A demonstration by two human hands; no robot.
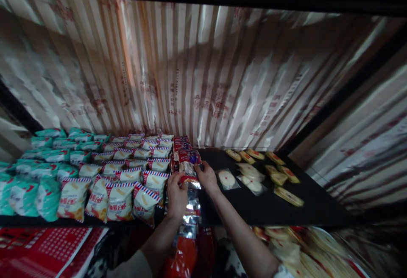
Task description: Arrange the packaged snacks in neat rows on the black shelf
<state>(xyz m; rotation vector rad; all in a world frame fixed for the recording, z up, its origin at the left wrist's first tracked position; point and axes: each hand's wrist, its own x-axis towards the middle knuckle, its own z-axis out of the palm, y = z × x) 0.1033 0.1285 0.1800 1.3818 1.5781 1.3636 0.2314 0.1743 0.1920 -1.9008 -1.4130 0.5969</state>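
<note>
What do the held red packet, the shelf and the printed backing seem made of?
Held red packet: probably glossy metallised film; its silvery part glints. Shelf: dark, fairly matte, material unclear. Printed backing: likely thin plastic sheeting, with shiny streaks along its folds.

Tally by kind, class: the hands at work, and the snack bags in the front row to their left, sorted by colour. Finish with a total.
Left hand and right hand, both on a red packet: 2
Cream front-row bags: 4
Teal front-row bags: 3, one cut off by the picture's left edge
Total: 9
</note>
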